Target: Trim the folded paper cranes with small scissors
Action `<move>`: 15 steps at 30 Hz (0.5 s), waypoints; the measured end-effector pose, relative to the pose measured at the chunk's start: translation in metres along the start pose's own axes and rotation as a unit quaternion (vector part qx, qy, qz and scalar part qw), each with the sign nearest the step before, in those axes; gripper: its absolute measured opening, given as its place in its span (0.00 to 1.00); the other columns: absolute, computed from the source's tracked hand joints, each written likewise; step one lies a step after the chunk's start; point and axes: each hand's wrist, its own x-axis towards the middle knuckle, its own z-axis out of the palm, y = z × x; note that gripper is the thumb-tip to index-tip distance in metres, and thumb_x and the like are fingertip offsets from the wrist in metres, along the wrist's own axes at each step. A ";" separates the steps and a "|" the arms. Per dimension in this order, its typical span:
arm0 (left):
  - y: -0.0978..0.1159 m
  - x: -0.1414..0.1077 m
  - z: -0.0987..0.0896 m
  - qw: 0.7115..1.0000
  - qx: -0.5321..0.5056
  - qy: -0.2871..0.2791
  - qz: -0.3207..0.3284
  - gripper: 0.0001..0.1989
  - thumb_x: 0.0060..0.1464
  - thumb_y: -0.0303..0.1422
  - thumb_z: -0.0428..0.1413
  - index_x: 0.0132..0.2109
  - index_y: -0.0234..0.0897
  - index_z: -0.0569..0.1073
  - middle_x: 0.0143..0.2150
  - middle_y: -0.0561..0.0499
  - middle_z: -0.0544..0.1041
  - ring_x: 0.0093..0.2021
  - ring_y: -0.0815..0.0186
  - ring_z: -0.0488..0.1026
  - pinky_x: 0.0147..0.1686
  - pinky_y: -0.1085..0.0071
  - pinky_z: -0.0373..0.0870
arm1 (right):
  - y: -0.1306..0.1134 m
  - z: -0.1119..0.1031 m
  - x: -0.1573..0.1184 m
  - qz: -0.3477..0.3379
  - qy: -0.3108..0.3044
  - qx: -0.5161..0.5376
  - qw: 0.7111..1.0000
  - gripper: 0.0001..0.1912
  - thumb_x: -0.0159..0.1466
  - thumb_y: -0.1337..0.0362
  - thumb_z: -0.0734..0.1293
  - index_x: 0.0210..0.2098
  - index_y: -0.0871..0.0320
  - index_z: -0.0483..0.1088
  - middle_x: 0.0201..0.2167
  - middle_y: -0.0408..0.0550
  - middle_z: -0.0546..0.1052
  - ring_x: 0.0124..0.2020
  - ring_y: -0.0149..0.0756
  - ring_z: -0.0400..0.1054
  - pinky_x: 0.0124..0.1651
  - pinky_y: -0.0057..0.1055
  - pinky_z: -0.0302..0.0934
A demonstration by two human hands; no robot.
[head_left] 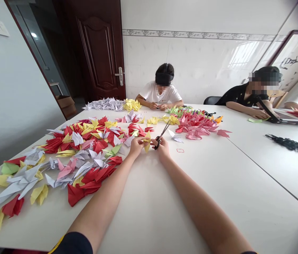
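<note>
My left hand (136,145) is closed on a yellow folded paper piece (147,142) above the white table. Just to its right, my right hand (161,146) holds black-handled scissors (158,138), whose blades point up and away to the right. The fingertips of my right hand are close to the yellow piece; whether they touch it I cannot tell. A white folded paper crane (175,136) lies right of the scissors. Left of my hands spreads a large pile of red, yellow, white and pink folded papers (85,137).
Pink folded papers (195,123) lie beyond my right hand, with white ones (105,104) at the far left. Across the white table (217,183) sits a person in white (162,92). A person in black (240,95) is at the right, near black cords (291,144).
</note>
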 end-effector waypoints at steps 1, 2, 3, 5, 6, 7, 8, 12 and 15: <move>0.000 0.000 0.000 1.000 0.000 -0.004 0.000 0.14 0.41 0.30 0.65 0.40 0.35 0.82 0.36 0.45 0.82 0.31 0.62 0.76 0.33 0.68 0.72 | 0.001 -0.001 0.001 0.002 0.002 0.008 1.000 0.22 0.48 0.50 0.76 0.31 0.55 0.64 0.28 0.42 0.75 0.34 0.40 0.76 0.34 0.31 0.65; -0.001 0.000 0.000 1.000 0.001 -0.009 0.000 0.15 0.41 0.30 0.65 0.40 0.35 0.82 0.37 0.45 0.82 0.31 0.63 0.76 0.33 0.69 0.72 | 0.002 -0.001 0.002 0.003 0.004 0.017 1.000 0.22 0.48 0.50 0.76 0.31 0.55 0.64 0.28 0.42 0.75 0.34 0.39 0.76 0.35 0.31 0.65; -0.001 0.000 0.001 1.000 0.003 -0.014 0.002 0.15 0.41 0.30 0.65 0.40 0.35 0.82 0.38 0.45 0.82 0.31 0.63 0.76 0.33 0.69 0.72 | 0.004 -0.002 0.004 0.004 0.006 0.028 1.000 0.22 0.48 0.51 0.76 0.31 0.55 0.64 0.28 0.42 0.75 0.33 0.38 0.75 0.35 0.31 0.65; -0.002 0.000 0.001 1.000 0.010 -0.025 0.006 0.16 0.41 0.31 0.65 0.41 0.35 0.82 0.38 0.44 0.82 0.31 0.63 0.76 0.33 0.69 0.73 | 0.006 -0.004 0.006 0.005 0.013 0.044 0.999 0.21 0.47 0.53 0.76 0.30 0.55 0.65 0.28 0.41 0.74 0.31 0.35 0.73 0.36 0.31 0.66; -0.002 -0.001 0.002 0.999 0.015 -0.032 0.007 0.17 0.41 0.31 0.66 0.42 0.34 0.82 0.38 0.44 0.82 0.31 0.63 0.76 0.33 0.69 0.73 | 0.007 -0.005 0.007 0.004 0.017 0.048 0.999 0.20 0.46 0.55 0.77 0.29 0.55 0.64 0.27 0.40 0.74 0.30 0.34 0.72 0.36 0.31 0.65; -0.002 -0.001 0.002 0.999 0.018 -0.039 0.005 0.18 0.41 0.32 0.66 0.43 0.34 0.82 0.38 0.44 0.82 0.31 0.62 0.77 0.32 0.69 0.73 | 0.007 -0.005 0.008 0.005 0.020 0.048 0.999 0.20 0.45 0.58 0.77 0.28 0.55 0.64 0.26 0.40 0.73 0.28 0.33 0.71 0.35 0.31 0.65; -0.002 -0.001 0.002 0.999 0.019 -0.046 0.003 0.20 0.41 0.32 0.66 0.44 0.34 0.81 0.38 0.44 0.82 0.32 0.62 0.77 0.32 0.69 0.73 | 0.008 -0.006 0.009 0.005 0.021 0.046 0.999 0.20 0.43 0.60 0.78 0.27 0.55 0.64 0.25 0.39 0.73 0.27 0.31 0.69 0.35 0.30 0.65; -0.002 -0.002 0.003 0.999 0.007 -0.050 0.001 0.27 0.40 0.34 0.67 0.51 0.37 0.78 0.47 0.43 0.80 0.35 0.62 0.78 0.33 0.70 0.73 | 0.008 -0.007 0.010 0.013 0.022 0.054 0.998 0.19 0.42 0.63 0.77 0.26 0.55 0.63 0.23 0.37 0.72 0.25 0.29 0.67 0.33 0.31 0.64; -0.003 -0.003 0.003 0.998 0.004 -0.061 0.001 0.26 0.40 0.35 0.67 0.50 0.36 0.79 0.44 0.44 0.81 0.35 0.61 0.78 0.33 0.70 0.73 | 0.007 -0.007 0.010 0.022 0.026 0.076 0.997 0.19 0.41 0.64 0.77 0.26 0.55 0.64 0.23 0.37 0.71 0.24 0.28 0.67 0.34 0.30 0.65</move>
